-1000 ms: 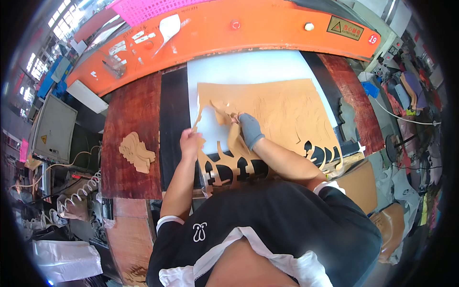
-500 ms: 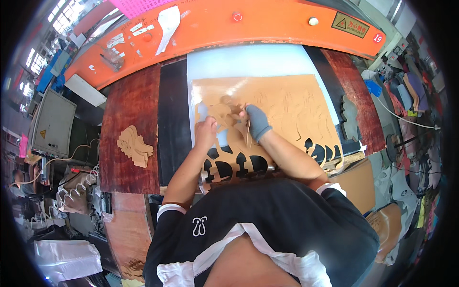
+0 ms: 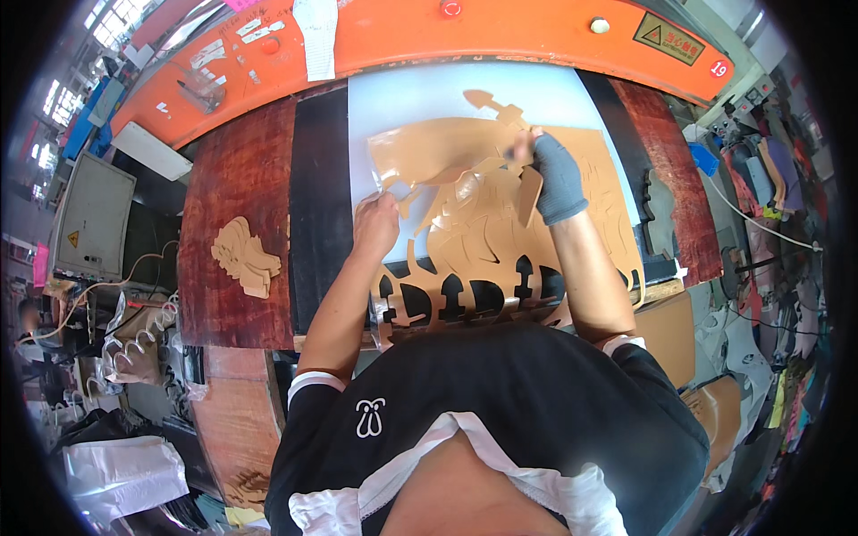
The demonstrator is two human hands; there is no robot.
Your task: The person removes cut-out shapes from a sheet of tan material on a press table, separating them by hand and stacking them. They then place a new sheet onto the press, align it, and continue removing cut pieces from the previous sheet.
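A tan sheet (image 3: 474,228), scored with curved cut outlines, lies over a white board (image 3: 447,89). Its near part has arrow-shaped and rounded openings that show black beneath. My bare left hand (image 3: 376,223) is closed at the sheet's left edge, pinching a narrow strip. Above the sheet's right half, my right hand (image 3: 556,174), in a grey fingerless glove, grips tan cut-out pieces (image 3: 530,192). One arrow-tipped piece (image 3: 492,104) sticks out beyond the fingers toward the far left. How many pieces it holds I cannot tell. The sheet's far left part looks lifted and bent.
A pile of tan cut-outs (image 3: 246,257) rests on the reddish wooden board (image 3: 206,304) at left. An orange machine beam (image 3: 393,40) with buttons crosses the far side. A grey wavy-edged piece (image 3: 660,214) lies at right, near a blue object (image 3: 702,158).
My right hand has moved right and away from me, raising cut-out pieces off the sheet. My left hand stays near the sheet's left edge, and a gap has opened beside it.
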